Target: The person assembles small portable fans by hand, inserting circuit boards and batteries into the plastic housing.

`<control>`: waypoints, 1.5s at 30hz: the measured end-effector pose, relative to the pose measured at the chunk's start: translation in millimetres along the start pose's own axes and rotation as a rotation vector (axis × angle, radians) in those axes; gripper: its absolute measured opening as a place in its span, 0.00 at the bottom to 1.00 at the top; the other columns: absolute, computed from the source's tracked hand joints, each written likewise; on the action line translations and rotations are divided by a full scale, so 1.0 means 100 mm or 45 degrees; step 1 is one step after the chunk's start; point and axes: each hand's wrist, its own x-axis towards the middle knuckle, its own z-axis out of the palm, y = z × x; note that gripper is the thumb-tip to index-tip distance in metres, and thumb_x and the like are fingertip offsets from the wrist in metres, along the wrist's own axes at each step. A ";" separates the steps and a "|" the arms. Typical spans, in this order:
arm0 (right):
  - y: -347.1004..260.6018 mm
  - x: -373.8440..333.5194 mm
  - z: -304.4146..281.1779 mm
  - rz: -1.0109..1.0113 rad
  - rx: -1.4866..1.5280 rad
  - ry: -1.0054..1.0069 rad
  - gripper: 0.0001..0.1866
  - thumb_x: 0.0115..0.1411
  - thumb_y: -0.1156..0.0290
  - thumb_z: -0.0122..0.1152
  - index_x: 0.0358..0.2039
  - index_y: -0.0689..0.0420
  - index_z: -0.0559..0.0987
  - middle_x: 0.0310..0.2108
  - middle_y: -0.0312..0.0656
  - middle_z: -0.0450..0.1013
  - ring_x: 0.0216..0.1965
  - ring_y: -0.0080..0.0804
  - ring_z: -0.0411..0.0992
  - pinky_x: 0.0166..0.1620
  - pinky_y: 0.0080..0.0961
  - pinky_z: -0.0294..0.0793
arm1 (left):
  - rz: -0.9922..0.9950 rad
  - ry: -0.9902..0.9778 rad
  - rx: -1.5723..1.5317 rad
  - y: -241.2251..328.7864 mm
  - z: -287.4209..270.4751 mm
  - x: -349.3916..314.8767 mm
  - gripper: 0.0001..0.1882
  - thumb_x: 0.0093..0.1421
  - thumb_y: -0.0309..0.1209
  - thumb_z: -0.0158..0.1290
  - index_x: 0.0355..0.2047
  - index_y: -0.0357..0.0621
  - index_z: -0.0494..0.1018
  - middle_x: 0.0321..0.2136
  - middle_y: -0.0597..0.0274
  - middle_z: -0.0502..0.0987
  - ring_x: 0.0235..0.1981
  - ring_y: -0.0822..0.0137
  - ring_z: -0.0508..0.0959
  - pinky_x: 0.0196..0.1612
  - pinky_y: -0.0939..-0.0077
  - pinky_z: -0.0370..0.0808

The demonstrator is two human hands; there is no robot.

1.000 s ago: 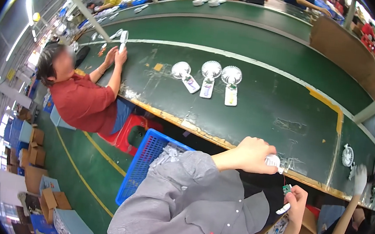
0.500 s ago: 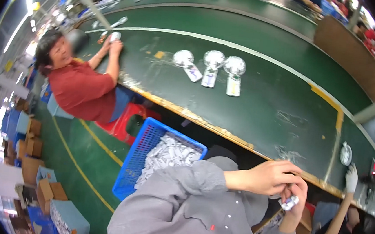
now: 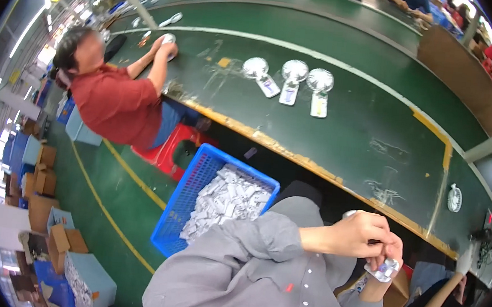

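Note:
Above my lap, just off the front edge of the table, my two hands meet. My right hand (image 3: 391,248) is closed around a white handheld fan (image 3: 387,272) with a purple mark on its handle. Reaching across from the left, my left hand (image 3: 359,234) has its fingers curled down against the right hand's fingers. What those fingertips grip is hidden. A pale rounded piece shows beyond the left knuckles; I cannot tell if it belongs to the same fan. Three white handheld fans (image 3: 290,86) lie on the green table (image 3: 341,145), farther off.
Left of my lap stands a blue basket (image 3: 177,218) full of small white parts. A co-worker in red (image 3: 117,105) sits at the table's left on a red stool (image 3: 169,155). At right, another person's gloved hand (image 3: 464,260) is near a lone fan (image 3: 454,198). A cardboard box (image 3: 394,304) stands by my right arm.
The view has shifted slightly. The fan in my right hand has turned, showing more of its white end. The gloved hand at right has drawn back from the lone fan.

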 end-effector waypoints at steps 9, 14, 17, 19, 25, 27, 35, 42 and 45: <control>0.08 0.05 0.19 0.043 0.293 -0.512 0.09 0.56 0.70 0.54 0.22 0.58 0.68 0.10 0.36 0.68 0.09 0.25 0.65 0.21 0.25 0.68 | -0.600 -0.041 -0.630 -0.08 -0.28 -0.13 0.08 0.49 0.18 0.57 0.31 0.36 0.80 0.29 0.59 0.79 0.30 0.72 0.79 0.31 0.83 0.76; 0.18 0.06 0.03 0.054 0.403 -0.609 0.08 0.55 0.70 0.53 0.21 0.57 0.67 0.11 0.36 0.69 0.10 0.25 0.66 0.23 0.25 0.67 | -0.775 -0.082 -0.864 -0.16 -0.27 -0.16 0.08 0.52 0.17 0.57 0.34 0.35 0.80 0.32 0.57 0.80 0.34 0.72 0.80 0.34 0.82 0.76; 0.31 0.15 0.04 0.029 0.610 -0.677 0.08 0.56 0.69 0.51 0.22 0.57 0.67 0.11 0.35 0.68 0.11 0.25 0.66 0.25 0.26 0.67 | -0.874 -0.110 -1.110 -0.20 -0.22 -0.16 0.11 0.52 0.15 0.55 0.37 0.33 0.78 0.36 0.53 0.78 0.37 0.68 0.79 0.39 0.79 0.77; 0.36 0.21 0.13 -0.031 0.667 -0.681 0.09 0.58 0.68 0.50 0.22 0.57 0.67 0.11 0.34 0.67 0.12 0.25 0.66 0.26 0.27 0.66 | -1.030 -0.048 -1.267 -0.14 -0.23 -0.13 0.10 0.52 0.15 0.55 0.36 0.31 0.77 0.36 0.50 0.78 0.37 0.64 0.79 0.41 0.74 0.77; 0.21 0.07 0.13 -0.033 0.752 -0.427 0.12 0.62 0.65 0.49 0.24 0.57 0.66 0.15 0.35 0.66 0.15 0.26 0.66 0.32 0.28 0.67 | -0.813 0.316 -1.577 -0.36 -0.27 -0.13 0.13 0.54 0.23 0.51 0.41 0.39 0.75 0.35 0.49 0.77 0.33 0.60 0.79 0.30 0.73 0.75; 0.20 -0.02 0.02 -0.078 0.722 -0.313 0.12 0.63 0.65 0.47 0.26 0.57 0.67 0.16 0.37 0.66 0.15 0.28 0.67 0.32 0.29 0.67 | -0.853 0.363 -1.655 -0.40 -0.33 -0.07 0.12 0.56 0.26 0.50 0.42 0.43 0.75 0.35 0.55 0.76 0.34 0.62 0.74 0.26 0.78 0.70; 0.07 -0.69 -0.48 -0.291 0.564 0.434 0.12 0.64 0.66 0.44 0.24 0.56 0.64 0.15 0.36 0.62 0.10 0.27 0.60 0.23 0.27 0.62 | -0.918 0.340 -2.222 -0.63 -0.34 0.26 0.12 0.57 0.26 0.48 0.38 0.47 0.78 0.36 0.64 0.74 0.35 0.70 0.68 0.27 0.84 0.70; 0.09 -0.30 -0.51 -0.324 1.069 0.046 0.12 0.64 0.65 0.41 0.27 0.58 0.68 0.13 0.34 0.58 0.08 0.27 0.59 0.23 0.29 0.62 | -0.916 0.410 -2.226 -0.64 -0.18 0.50 0.08 0.54 0.23 0.52 0.35 0.40 0.76 0.32 0.65 0.71 0.32 0.74 0.67 0.24 0.86 0.73; 0.07 -0.36 -0.58 -0.381 1.076 -0.055 0.12 0.64 0.66 0.40 0.27 0.57 0.67 0.12 0.34 0.59 0.08 0.29 0.62 0.23 0.30 0.64 | -0.951 0.351 -2.204 -0.68 -0.10 0.54 0.08 0.54 0.23 0.52 0.35 0.39 0.77 0.32 0.64 0.71 0.32 0.73 0.67 0.23 0.85 0.74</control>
